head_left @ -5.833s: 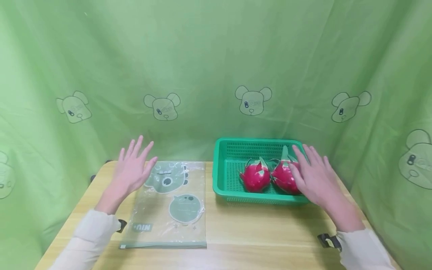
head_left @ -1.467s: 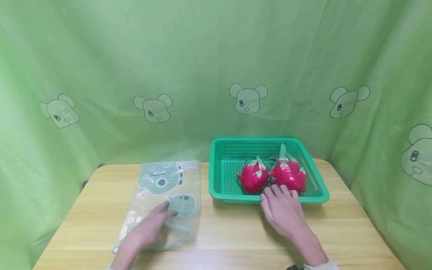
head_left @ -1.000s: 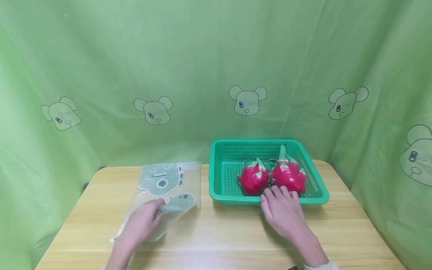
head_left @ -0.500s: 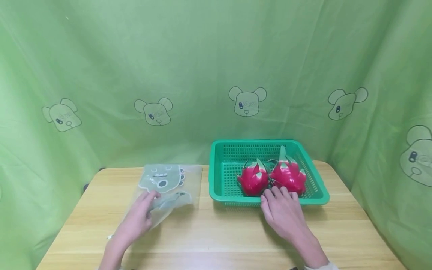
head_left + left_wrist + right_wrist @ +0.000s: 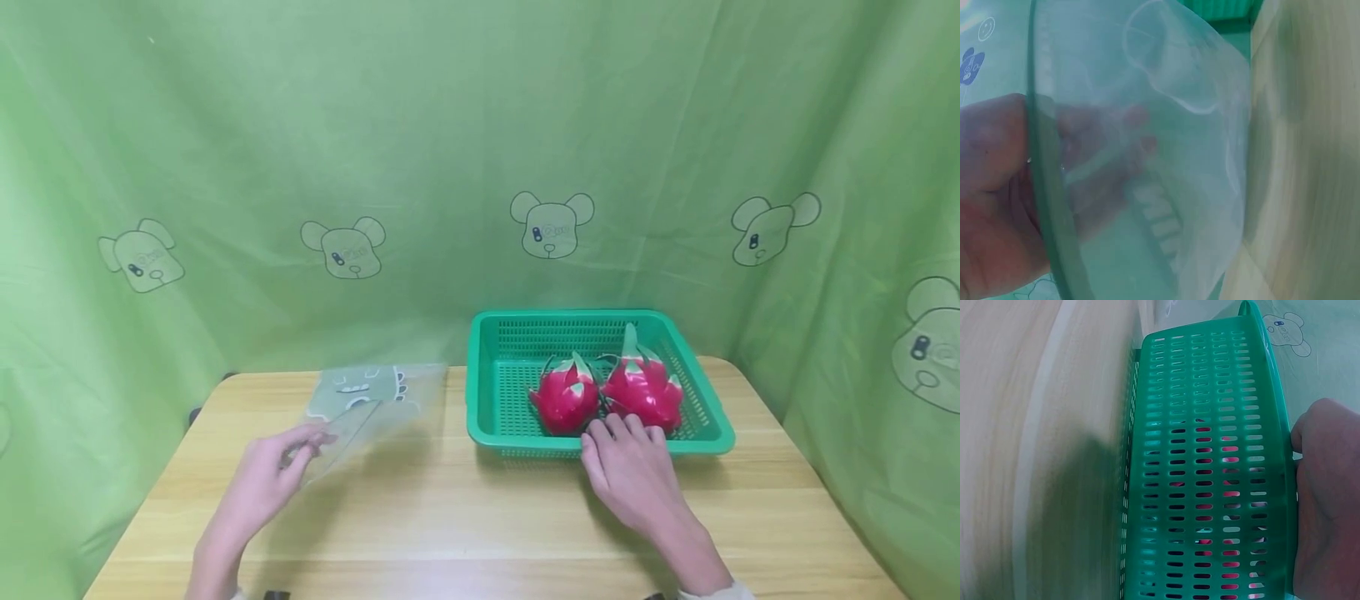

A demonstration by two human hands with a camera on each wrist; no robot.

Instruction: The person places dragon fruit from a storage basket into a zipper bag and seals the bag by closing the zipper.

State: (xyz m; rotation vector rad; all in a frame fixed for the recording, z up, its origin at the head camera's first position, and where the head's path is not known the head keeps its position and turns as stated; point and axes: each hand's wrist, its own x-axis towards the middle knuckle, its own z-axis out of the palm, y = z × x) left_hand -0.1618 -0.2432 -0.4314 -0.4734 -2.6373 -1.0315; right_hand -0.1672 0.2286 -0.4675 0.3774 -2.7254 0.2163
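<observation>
My left hand (image 5: 264, 479) pinches the edge of a clear plastic zip bag (image 5: 375, 421) printed with pale green cartoon figures. The bag is lifted off the table at its near end, while its far end lies near the table's back edge. In the left wrist view, fingers show blurred through the bag (image 5: 1191, 162). My right hand (image 5: 633, 475) grips the front rim of a green slotted plastic basket (image 5: 510, 440), fingers curled over it. Inside the basket sit two red dragon fruits, one on the left (image 5: 566, 402) and a larger one (image 5: 645, 392) on the right.
The wooden table (image 5: 465, 517) stretches in front of both hands. A green curtain (image 5: 450, 125) with bear-head prints hangs behind the table and on both sides. The basket stands at the back right, close to the curtain.
Both raised hands came down, the right onto the basket rim, the left onto the bag. The left hand has since drawn the bag's near edge up and leftward. The right hand has lately stayed still.
</observation>
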